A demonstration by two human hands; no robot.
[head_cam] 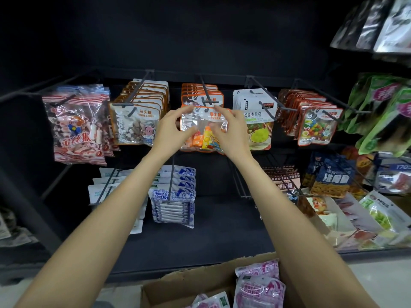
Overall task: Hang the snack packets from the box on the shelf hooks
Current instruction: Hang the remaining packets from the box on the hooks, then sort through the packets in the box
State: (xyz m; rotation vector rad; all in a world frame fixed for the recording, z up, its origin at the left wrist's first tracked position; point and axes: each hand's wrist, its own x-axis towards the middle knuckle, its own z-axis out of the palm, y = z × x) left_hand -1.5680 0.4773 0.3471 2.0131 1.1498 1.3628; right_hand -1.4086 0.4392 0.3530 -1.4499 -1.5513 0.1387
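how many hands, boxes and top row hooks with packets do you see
hands: 2, left hand and right hand, both on one packet
cardboard box: 1
top row hooks holding packets: 5
total: 8

A shop aisle, seen at a snack display

A dark display shelf (200, 241) is fitted with rows of metal hooks (208, 94), and on these many copies of the same printed candy packets (142, 107) are hung one behind another, as goods are stocked for sale; further packets (175, 196) are hung on a lower row, loose bags (364, 218) are piled at the right, and an open cardboard box (189, 285) of pink packets (260, 287) is placed on the floor below
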